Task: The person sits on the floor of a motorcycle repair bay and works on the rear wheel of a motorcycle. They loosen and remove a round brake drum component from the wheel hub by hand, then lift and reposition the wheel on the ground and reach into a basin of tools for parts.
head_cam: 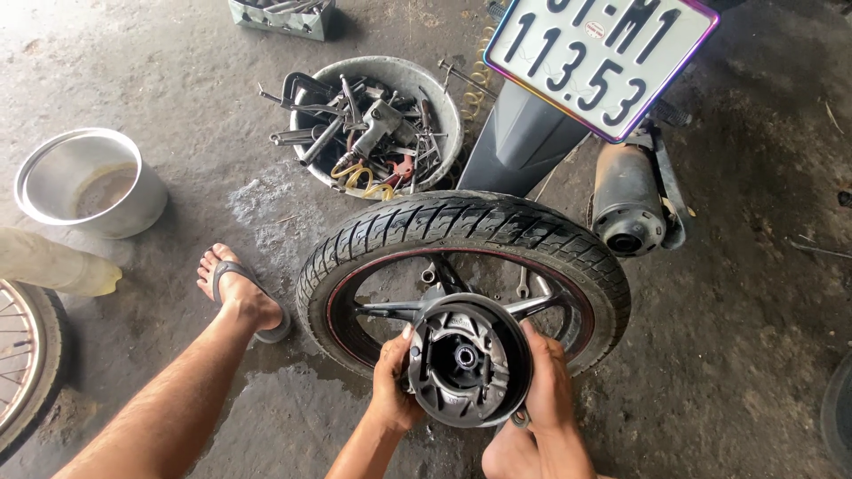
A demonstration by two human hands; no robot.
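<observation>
A motorcycle wheel with a black tyre (461,222) and a dark rim edged in red stands upright on the concrete floor in front of me. At its hub sits a round grey brake plate (466,359) with brake shoes facing me. My left hand (392,380) grips the plate's left edge. My right hand (547,372) grips its right edge. Both hands hold the plate against the hub. Behind the wheel stands the rear of a motorcycle with its number plate (599,58) and exhaust pipe (628,200).
A round basin (448,106) full of wrenches and tools sits behind the wheel. A metal pot (89,182) stands at the left. My foot in a sandal (244,297) rests left of the tyre. A spoked wheel (22,355) shows at the far left edge. A spanner (523,282) lies under the wheel.
</observation>
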